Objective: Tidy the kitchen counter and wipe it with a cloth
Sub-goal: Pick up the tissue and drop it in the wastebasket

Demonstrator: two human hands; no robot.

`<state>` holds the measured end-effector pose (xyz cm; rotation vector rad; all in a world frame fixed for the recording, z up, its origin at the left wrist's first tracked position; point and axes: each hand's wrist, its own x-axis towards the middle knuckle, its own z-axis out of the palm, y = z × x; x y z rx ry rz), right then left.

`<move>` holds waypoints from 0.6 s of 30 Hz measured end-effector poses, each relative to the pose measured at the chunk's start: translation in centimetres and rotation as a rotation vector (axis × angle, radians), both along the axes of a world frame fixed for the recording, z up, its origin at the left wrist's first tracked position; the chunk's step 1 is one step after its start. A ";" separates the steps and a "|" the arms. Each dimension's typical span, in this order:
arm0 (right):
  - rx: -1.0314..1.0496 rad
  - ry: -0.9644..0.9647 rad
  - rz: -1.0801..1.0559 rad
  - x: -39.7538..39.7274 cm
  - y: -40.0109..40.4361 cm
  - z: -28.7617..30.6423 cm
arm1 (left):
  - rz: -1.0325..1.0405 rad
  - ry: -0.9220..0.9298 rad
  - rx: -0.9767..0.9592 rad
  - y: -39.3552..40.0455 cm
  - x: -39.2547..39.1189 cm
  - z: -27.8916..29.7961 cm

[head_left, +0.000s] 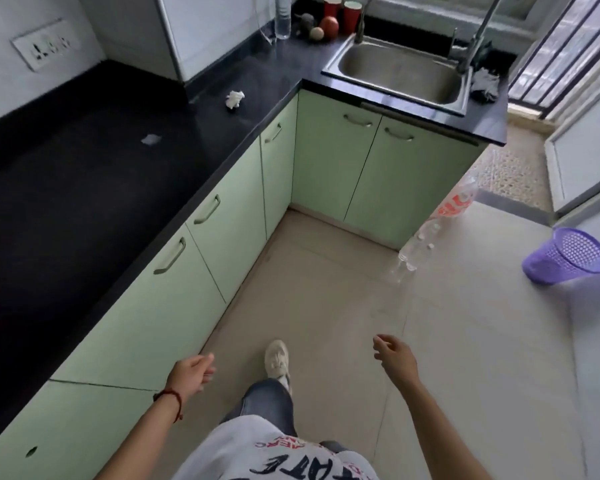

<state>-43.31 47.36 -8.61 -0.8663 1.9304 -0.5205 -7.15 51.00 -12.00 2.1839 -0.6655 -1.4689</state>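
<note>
Both hands, left hand (192,373) and right hand (392,355), hung loose and empty; the crumpled tissue (235,99) on the bench (94,188) probably warranted pinching up first, before wiping.

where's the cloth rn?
Head view, upper right: the dark cloth lies crumpled on the counter right of the sink, beside the tap; neither hand touches it.

Black counter (84,188): crumpled white paper (235,99) near corner; dark cloth (485,84) beside sink.
</note>
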 end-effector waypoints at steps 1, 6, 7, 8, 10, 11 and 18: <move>-0.004 -0.001 0.016 0.0 -2.5 -0.2 | 0.014 -0.004 0.009 -1.5 0.1 -0.3; -0.010 -0.018 0.091 0.7 -13.7 -0.8 | 0.075 -0.005 0.029 -11.0 0.1 -1.3; -0.003 -0.023 0.107 0.9 -15.7 -0.8 | 0.076 -0.003 0.025 -13.3 -0.1 -1.1; 0.009 -0.023 0.120 1.1 -17.5 -0.7 | 0.068 -0.003 0.017 -15.6 -0.3 -0.7; 0.016 -0.015 0.137 1.4 -21.4 -0.7 | 0.021 -0.001 -0.020 -20.7 -1.1 0.3; 0.015 -0.009 0.143 1.5 -23.4 -0.7 | -0.009 -0.001 -0.048 -23.4 -1.6 1.0; 0.021 -0.004 0.235 2.7 -34.3 -0.6 | -0.103 -0.011 -0.203 -38.2 -3.2 6.8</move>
